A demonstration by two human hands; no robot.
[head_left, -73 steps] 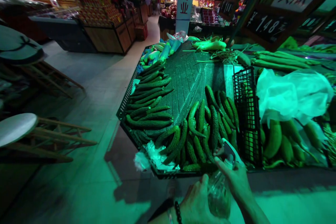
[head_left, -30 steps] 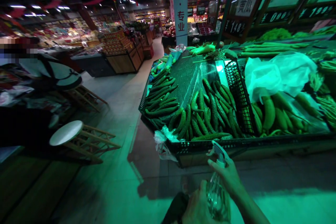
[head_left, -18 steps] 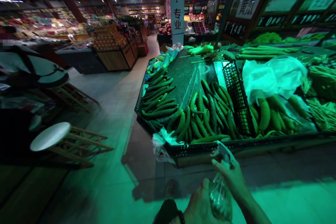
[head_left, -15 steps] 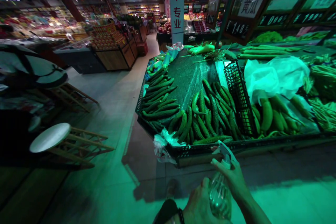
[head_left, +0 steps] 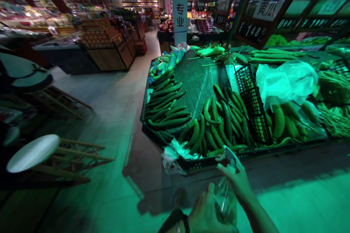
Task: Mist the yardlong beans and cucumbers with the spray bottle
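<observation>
Your left fingers [head_left: 210, 192] grip the clear body of the spray bottle [head_left: 226, 204], most of them out of sight, while your right fingers [head_left: 226, 171] close about its spray head [head_left: 232, 158], just above. Beyond your right fingertips, curved cucumbers [head_left: 227, 120] lie heaped on the counter [head_left: 191, 80], with a black plastic grid [head_left: 253, 105] standing to their right. Crumpled clear plastic [head_left: 172, 158] hangs at the counter's corner, left of your fingers; a round stool [head_left: 34, 153] stands well apart, farther left.
</observation>
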